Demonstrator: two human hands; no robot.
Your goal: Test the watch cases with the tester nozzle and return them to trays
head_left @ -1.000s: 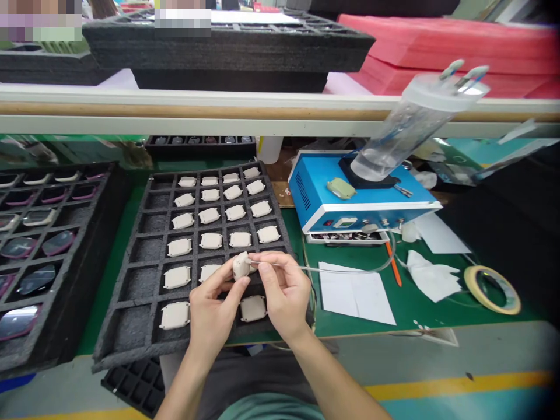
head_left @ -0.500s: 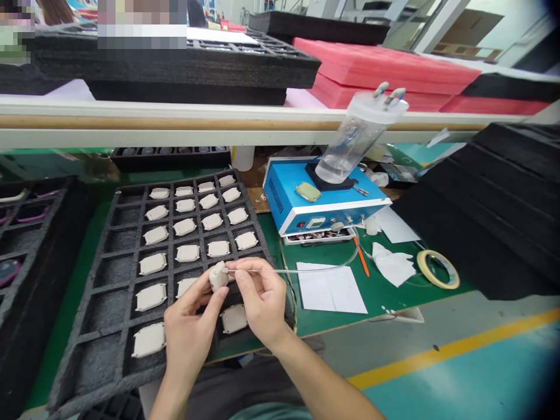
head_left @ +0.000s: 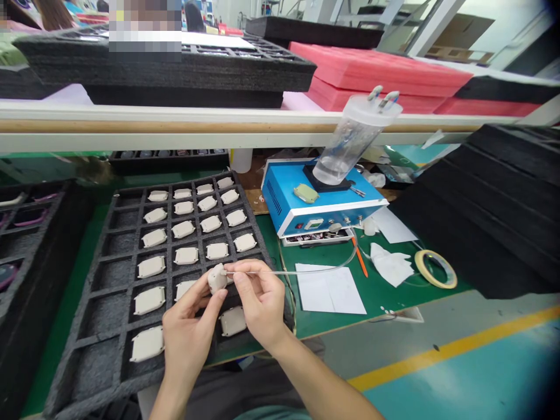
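Observation:
My left hand (head_left: 192, 312) pinches a small cream watch-like case (head_left: 216, 279), tilted on edge, above a black foam tray (head_left: 98, 309). Between the thumb and fingers of my right hand (head_left: 262, 297) is a thin clear tube (head_left: 289, 272), its near end at the side of the case. Whether the tip touches the case or enters it I cannot tell. The tube curves away to the front of a blue machine (head_left: 280, 195). Similar cream cases (head_left: 149, 301) lie in several tray compartments, and the left column holds none.
A clear cylinder (head_left: 341, 146) with liquid stands tilted-looking on the machine, beside a greenish case (head_left: 306, 193). White paper (head_left: 330, 289), an orange pen (head_left: 361, 262), crumpled tissue (head_left: 391, 264) and a tape roll (head_left: 436, 269) lie right. Black foam (head_left: 476, 216) stands far right; a shelf (head_left: 196, 140) crosses behind.
Both hands keep their hold on the case and tube with almost no movement. The whole view has shifted very slightly.

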